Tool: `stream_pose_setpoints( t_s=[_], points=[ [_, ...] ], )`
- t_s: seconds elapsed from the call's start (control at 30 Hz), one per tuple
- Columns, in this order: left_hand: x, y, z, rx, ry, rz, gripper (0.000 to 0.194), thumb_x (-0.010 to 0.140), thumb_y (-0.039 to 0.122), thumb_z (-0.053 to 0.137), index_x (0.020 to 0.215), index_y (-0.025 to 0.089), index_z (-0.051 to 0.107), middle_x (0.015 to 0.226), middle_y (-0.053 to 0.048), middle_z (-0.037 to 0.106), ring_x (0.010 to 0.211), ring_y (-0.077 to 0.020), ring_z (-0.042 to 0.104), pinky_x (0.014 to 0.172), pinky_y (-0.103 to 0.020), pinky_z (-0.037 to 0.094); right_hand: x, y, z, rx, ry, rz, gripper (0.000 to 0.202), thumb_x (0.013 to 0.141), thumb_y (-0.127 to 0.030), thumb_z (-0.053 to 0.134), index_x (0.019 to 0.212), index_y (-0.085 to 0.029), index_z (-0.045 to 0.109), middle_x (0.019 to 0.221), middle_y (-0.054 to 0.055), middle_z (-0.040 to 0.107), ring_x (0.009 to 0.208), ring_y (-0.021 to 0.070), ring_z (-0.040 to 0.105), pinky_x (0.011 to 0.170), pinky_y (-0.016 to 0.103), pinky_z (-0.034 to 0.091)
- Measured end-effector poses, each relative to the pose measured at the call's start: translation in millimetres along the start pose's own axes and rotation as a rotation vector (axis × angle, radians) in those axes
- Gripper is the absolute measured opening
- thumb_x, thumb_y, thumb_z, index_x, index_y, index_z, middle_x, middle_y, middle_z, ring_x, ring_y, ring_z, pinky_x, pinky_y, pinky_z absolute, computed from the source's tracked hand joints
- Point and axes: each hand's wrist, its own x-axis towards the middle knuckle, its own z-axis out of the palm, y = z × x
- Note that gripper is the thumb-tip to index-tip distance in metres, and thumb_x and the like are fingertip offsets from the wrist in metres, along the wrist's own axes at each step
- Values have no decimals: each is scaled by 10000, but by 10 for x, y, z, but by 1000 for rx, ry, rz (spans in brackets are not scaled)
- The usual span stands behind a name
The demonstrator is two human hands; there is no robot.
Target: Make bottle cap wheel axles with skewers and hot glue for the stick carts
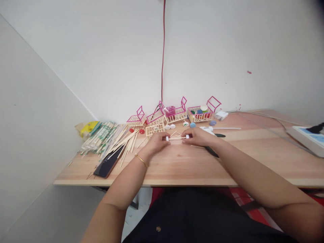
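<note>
Held thin stick (177,138) by white end blocks (167,138), pinched in left hand (158,142) at nine o'clock, right hand (194,136) at three; faced pink-trimmed cart (176,116) at twelve.

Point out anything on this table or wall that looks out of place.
Loose wooden sticks lie fanned untidily, some across the dark phone, partly covering it. On the wall, a reddish mark stands out against the pale surface.
</note>
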Motion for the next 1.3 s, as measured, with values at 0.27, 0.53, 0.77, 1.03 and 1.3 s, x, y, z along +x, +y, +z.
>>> stream_pose_setpoints(
  t_s=[0.27, 0.53, 0.77, 1.03, 1.3],
  points=[
    [13, -62, 12, 15, -16, 3, 333, 668, 260, 668, 985, 157, 663, 827, -11, 656, 724, -138, 567, 666, -242, 431, -2, -12, -4, 6, -1, -10, 253, 742, -418, 615, 859, -202, 676, 773, 19, 661, 661, 158, 545, 576, 253, 363],
    [16, -63, 30, 37, -26, -2, 343, 675, 268, 655, 1001, 160, 662, 814, -4, 643, 711, -133, 553, 666, -245, 423, -10, -32, -9, 13, -19, -8, 250, 747, -417, 602, 843, -194, 663, 732, 11, 639, 640, 149, 537, 570, 249, 359],
    [-44, 122, -20, 76, -23, 22, 375, 691, 363, 675, 1006, 158, 665, 875, -22, 665, 706, -135, 538, 653, -243, 410, -9, -74, -6, 31, 1, -10, 247, 745, -399, 602, 867, -193, 662, 722, 9, 623, 638, 150, 526, 581, 255, 363],
    [-53, 197, -9, 138, -43, 106, 225, 803, 318, 556, 863, 157, 701, 822, -34, 667, 743, -143, 560, 668, -238, 393, 12, -129, 25, 77, 204, -61, 272, 760, -360, 597, 958, -188, 666, 731, 8, 607, 648, 146, 500, 601, 261, 374],
    [-79, 241, 32, 178, -10, 117, 227, 799, 334, 570, 873, 154, 687, 806, -28, 654, 708, -138, 536, 651, -239, 379, 19, -186, 55, 158, 317, -115, 296, 789, -376, 582, 1017, -202, 656, 954, 59, 674, 780, 185, 573, 685, 303, 431]
  ],
)
